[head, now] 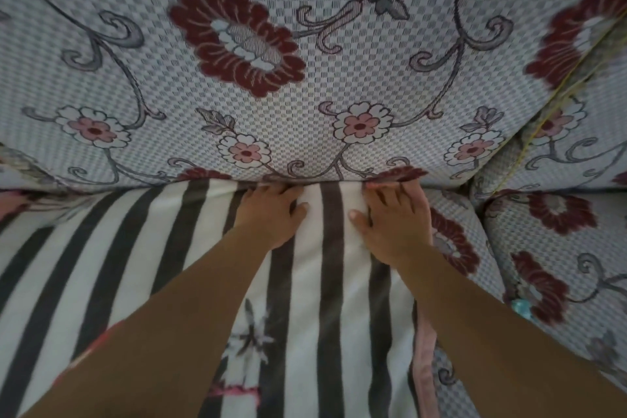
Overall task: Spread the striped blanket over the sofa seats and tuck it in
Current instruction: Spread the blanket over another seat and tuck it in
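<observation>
Along the crease where the sofa's backrest (pixel 305 78) met the seat, both hands lay flat on the striped blanket (pixel 135 265). The left hand (pixel 271 214) had its fingers stretched forward, their tips pushed into the crease and partly hidden by the fold, the thumb spread toward the right hand (pixel 393 217). The right hand's fingers were also straight, pressing the cloth down at the crease, thumb pointing inward; neither hand gripped anything.

The blanket, white with dark stripes and a faint printed flower, covered the seat from the fingertips back toward the person and far out to the left of the left hand. Its pink-trimmed edge (pixel 424 343) ran just outside the right wrist, beside the little finger.

Beyond that edge, to the right of the right fingers, the seat's checked floral upholstery (pixel 543 248) lay bare, with a seam between cushions further right. Above the fingertips rose the backrest in the same red-flowered fabric, filling the view. The picture was slightly blurred.
</observation>
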Motion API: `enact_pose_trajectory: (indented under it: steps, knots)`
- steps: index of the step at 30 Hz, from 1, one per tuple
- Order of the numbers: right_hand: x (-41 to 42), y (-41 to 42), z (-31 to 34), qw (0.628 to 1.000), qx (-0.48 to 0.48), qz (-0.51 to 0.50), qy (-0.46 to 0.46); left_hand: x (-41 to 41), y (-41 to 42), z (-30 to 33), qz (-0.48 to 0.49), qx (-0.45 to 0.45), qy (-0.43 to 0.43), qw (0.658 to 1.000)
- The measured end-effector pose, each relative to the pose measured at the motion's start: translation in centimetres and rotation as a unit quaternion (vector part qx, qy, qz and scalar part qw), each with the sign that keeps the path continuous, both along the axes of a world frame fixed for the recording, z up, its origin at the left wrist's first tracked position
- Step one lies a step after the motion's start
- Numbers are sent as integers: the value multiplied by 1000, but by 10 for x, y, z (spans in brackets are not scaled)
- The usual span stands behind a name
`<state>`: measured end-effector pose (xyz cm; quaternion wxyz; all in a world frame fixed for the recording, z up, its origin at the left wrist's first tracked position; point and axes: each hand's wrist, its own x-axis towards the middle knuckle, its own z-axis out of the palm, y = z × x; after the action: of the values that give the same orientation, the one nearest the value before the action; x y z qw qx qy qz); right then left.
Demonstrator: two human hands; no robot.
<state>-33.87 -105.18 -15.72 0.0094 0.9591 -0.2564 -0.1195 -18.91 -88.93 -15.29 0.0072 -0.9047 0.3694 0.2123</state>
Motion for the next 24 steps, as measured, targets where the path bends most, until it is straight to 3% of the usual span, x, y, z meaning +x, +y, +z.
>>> enact_pose_trajectory:
  steps: [5,7,10,13,17,20,24]
  knots:
    - [22,-24,-9,987,129,-51,79,10,-10,-16,-3,57,17,998]
    - [28,-26,-5,984,126,-52,116,14,-11,-10,3,54,65,996]
    - [28,-7,7,994,37,-24,101,14,11,11,1,-63,84,994]
    - [36,31,24,999,19,27,3,22,57,36,82,-195,-20,977]
    - [70,96,36,968,163,164,-100,59,120,44,155,-114,-59,980]
    - [103,142,30,951,234,189,-77,76,146,28,124,-11,-22,992]
    - [133,169,11,960,226,164,-10,90,150,0,76,22,14,997]
